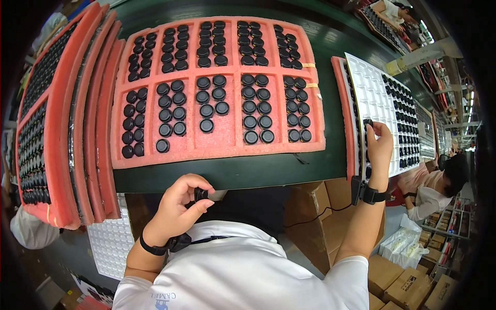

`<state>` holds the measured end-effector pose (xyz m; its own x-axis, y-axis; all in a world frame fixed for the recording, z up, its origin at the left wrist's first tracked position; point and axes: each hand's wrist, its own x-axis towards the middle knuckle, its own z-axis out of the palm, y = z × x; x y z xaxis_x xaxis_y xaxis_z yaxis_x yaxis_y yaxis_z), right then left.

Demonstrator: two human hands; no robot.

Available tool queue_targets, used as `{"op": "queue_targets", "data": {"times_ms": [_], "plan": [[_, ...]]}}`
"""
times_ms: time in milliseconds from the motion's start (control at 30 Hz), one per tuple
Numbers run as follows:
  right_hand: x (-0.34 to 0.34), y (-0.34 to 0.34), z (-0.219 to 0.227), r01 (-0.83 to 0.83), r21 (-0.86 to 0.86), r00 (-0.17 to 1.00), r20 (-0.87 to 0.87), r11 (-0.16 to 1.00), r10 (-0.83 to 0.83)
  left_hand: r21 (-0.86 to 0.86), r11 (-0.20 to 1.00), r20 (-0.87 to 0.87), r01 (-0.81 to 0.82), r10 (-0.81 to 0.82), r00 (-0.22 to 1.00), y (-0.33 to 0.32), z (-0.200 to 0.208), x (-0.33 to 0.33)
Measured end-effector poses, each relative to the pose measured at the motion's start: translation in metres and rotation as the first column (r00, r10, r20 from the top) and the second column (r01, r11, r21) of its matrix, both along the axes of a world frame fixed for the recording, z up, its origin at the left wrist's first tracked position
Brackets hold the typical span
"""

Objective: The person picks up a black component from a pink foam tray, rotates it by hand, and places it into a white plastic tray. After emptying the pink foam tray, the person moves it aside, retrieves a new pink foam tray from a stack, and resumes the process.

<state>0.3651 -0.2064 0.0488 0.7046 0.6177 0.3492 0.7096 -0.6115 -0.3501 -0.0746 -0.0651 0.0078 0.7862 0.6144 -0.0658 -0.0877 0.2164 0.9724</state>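
Note:
Close to my body, my left hand (182, 205) pinches a small black round part (200, 194) between thumb and fingers. My right hand (380, 140) reaches to the left edge of a white plastic tray (376, 101) and grips another black round part (368, 122) there. In front of me lies a pink foam tray (219, 146) with compartments. Black disc-topped parts (251, 137) stand in rows in each compartment; the lower middle compartment holds fewer of them, with bare foam at its near end.
Stacked pink foam trays (82, 129) full of black parts stand at the left. The green work surface (232, 173) runs beneath everything. Cardboard boxes (323, 217) sit below its front edge. A co-worker (431, 188) is at the right, and more white trays (111, 243) lie lower left.

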Motion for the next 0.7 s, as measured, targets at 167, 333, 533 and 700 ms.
{"op": "queue_targets", "data": {"times_ms": [167, 333, 533, 700], "plan": [[0.001, 0.003, -0.004, -0.027, -0.040, 0.998, 0.051, 0.999, 0.029, 0.113, 0.994, -0.019, 0.005, -0.002, 1.000, -0.001, -0.001, 0.000], [-0.015, 0.003, 0.006, -0.113, 0.000, 0.968, 0.227, 0.994, 0.110, 0.051, 0.999, 0.012, -0.002, 0.001, 1.000, 0.001, 0.003, -0.002], [-0.099, 0.005, 0.019, -0.285, 0.164, 0.909, 0.360, 0.944, 0.212, 0.174, 0.985, 0.058, 0.008, -0.018, 0.998, 0.006, -0.001, -0.003], [-0.202, 0.036, -0.002, -0.591, 0.335, 0.715, -0.204, 0.734, 0.669, 0.151, 0.988, 0.074, -0.036, 0.025, 0.997, 0.001, 0.001, -0.003]]}}
